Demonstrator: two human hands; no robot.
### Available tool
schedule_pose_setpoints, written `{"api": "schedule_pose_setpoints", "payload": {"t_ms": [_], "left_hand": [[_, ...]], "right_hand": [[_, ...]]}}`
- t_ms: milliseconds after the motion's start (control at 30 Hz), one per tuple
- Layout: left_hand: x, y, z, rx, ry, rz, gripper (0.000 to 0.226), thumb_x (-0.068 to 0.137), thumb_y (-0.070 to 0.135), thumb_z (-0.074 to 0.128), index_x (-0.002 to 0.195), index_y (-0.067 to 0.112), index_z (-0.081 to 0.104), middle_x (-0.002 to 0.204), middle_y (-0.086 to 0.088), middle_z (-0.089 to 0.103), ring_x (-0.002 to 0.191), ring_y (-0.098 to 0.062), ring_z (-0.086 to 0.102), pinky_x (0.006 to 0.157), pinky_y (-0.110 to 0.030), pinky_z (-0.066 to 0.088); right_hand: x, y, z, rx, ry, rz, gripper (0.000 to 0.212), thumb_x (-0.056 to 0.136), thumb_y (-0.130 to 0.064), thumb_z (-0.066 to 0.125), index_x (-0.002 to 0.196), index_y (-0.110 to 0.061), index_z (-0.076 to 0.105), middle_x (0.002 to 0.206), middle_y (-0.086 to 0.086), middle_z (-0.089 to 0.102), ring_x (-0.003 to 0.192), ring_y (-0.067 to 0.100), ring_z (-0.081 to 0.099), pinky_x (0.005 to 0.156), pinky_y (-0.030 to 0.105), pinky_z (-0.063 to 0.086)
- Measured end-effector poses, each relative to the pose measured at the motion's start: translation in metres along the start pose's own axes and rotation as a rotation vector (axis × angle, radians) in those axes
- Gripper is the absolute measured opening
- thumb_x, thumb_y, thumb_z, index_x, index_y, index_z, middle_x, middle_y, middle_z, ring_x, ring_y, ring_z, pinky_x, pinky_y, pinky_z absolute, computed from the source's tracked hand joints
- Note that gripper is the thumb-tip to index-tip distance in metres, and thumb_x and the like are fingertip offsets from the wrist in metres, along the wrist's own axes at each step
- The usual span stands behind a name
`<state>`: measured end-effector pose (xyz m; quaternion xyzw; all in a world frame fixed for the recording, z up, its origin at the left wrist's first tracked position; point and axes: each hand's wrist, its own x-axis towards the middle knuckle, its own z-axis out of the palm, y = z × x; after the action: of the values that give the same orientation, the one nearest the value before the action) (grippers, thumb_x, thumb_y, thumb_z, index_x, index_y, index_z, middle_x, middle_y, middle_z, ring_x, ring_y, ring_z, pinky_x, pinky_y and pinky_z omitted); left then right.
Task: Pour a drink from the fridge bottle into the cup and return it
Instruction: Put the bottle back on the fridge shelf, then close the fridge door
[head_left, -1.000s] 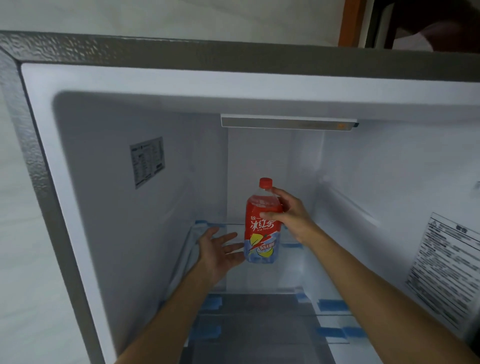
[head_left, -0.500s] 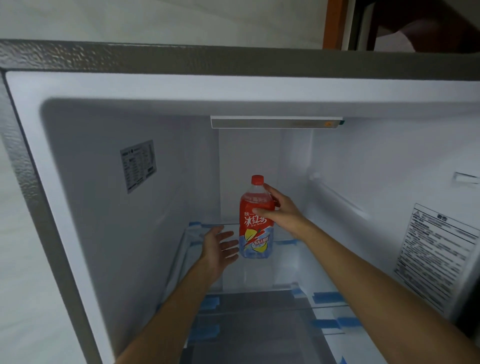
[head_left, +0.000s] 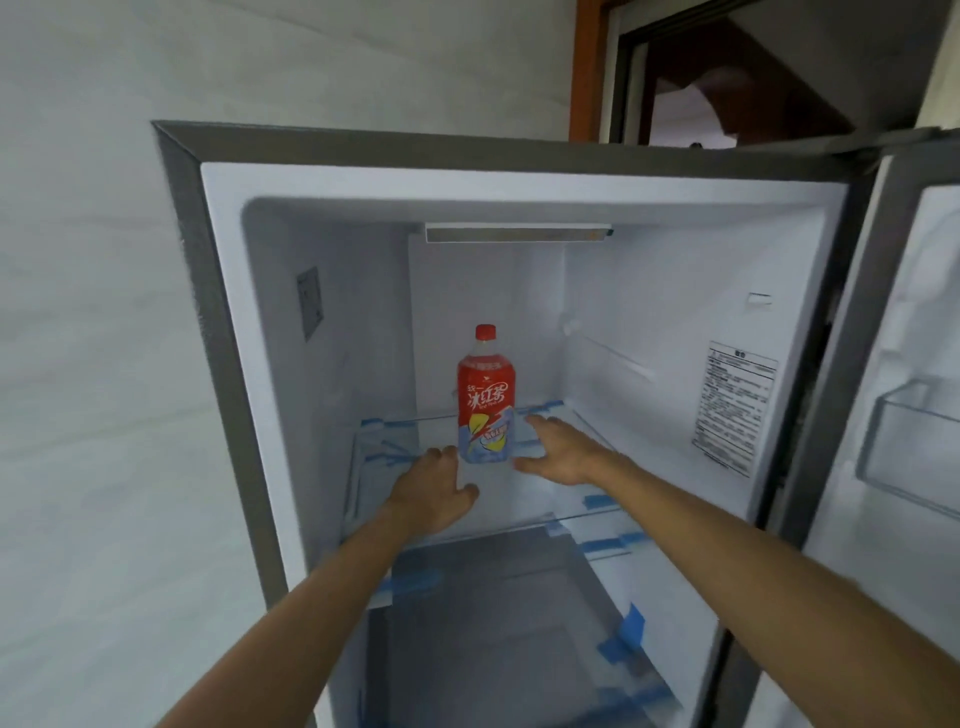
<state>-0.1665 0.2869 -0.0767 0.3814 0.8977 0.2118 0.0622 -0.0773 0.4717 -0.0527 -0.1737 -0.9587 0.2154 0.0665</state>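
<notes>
Lowest in frame, two bare forearms rise from the bottom edge into the open fridge (head_left: 218, 364). They pass over a grey lower compartment (head_left: 493, 634) whose fittings carry strips of blue tape (head_left: 413, 582), likely shipping tape. Above it, mid-frame, is the glass shelf (head_left: 540, 501). The left hand (head_left: 431, 488) lies palm down over its front part, fingers loose and holding nothing, just left of the bottle's base. The right hand (head_left: 561, 452) is spread flat with straight fingers just right of the base, also empty. Contact with the label cannot be told for either hand. Between the hands, at frame centre, the bottle (head_left: 485, 395) stands upright on the shelf. It has a red label and its red cap (head_left: 485, 331) is on. The hands flank it low, probably to steady the tall bottle on smooth glass. No cup is in view, so I cannot judge which stage of the task this is. Farther back are the white liner wall, a printed label (head_left: 735, 410) at right and a light bar (head_left: 517, 234) overhead. The door bin (head_left: 914, 441) sits at the right edge, with a wooden doorway (head_left: 727, 88) behind at upper right.
</notes>
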Motion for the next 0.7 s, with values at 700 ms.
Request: {"api": "schedule_pose_setpoints", "payload": {"t_ms": [700], "left_hand": [[-0.175,-0.02,0.012,0.294,-0.113,0.244,0.059,0.097,0.041,0.049,0.142,0.006,0.034,0.14,-0.02,0.046,0.127,-0.039,0.048,0.104,-0.051,0.04]], "right_hand": [[-0.211,-0.06,0.069,-0.401,-0.161,0.147,0.078,0.094,-0.056,0.051,0.154,-0.015,0.023,0.152,0.014,0.037,0.134,0.034,0.042,0.101,0.043,0.041]]}}
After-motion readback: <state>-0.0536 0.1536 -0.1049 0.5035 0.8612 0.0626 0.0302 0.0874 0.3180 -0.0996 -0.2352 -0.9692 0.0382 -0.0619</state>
